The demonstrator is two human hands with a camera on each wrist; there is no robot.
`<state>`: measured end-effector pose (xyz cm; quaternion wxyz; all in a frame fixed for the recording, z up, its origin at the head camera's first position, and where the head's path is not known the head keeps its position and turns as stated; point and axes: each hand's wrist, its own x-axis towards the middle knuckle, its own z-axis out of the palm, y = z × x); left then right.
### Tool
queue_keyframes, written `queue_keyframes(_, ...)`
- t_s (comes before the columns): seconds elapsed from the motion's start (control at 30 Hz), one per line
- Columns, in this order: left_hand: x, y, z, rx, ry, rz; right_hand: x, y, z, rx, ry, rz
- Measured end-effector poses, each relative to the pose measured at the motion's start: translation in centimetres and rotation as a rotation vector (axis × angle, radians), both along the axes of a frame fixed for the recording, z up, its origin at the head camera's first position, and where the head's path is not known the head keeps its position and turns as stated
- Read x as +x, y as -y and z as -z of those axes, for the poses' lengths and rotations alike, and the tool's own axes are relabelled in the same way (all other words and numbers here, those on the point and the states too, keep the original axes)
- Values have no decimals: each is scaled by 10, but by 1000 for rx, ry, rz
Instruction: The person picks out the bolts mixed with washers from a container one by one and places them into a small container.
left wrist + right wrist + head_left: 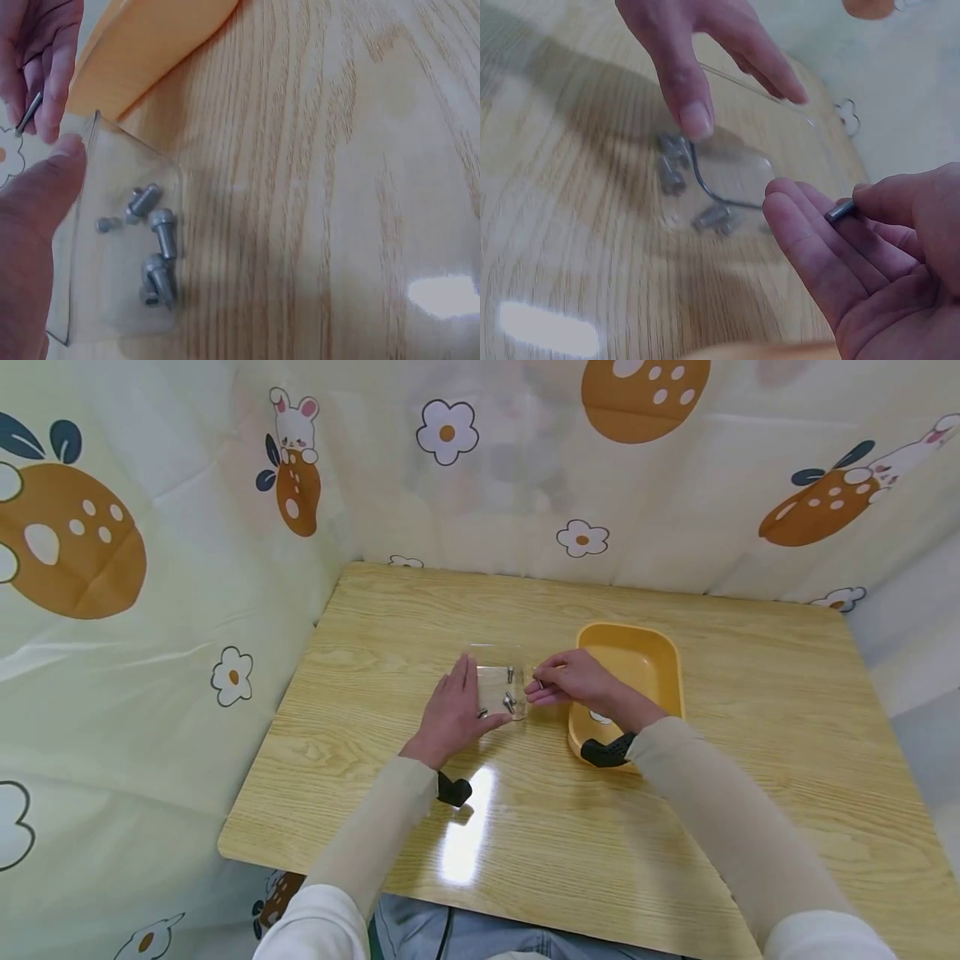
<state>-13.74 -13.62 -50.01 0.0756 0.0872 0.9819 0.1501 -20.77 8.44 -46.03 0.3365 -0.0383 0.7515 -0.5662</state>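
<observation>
A clear plastic box sits on the table, with several metal socket-head screws lying loose inside. Along its left side lies my left hand, fingers straight and the thumb stretched along the near rim. My right hand is just right of the box, beside the orange tray's left edge. Between thumb and fingers it pinches one small screw, whose shank shows in the right wrist view; the other fingers are extended, palm upward.
An orange tray stands right of the box, partly under my right forearm; something white shows inside it. The wooden table reaches a patterned curtain behind and at the left. A bright reflection lies in front of the box.
</observation>
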Motion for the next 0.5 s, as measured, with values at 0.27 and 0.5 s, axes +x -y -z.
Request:
queue_keyframes(0.27,2,2,4,-28,-17,-1,0,30,2,93,-47,-66)
queue_keyframes(0.5,2,4,4,-34,-42,-2,2,46,5,105,-79,-83)
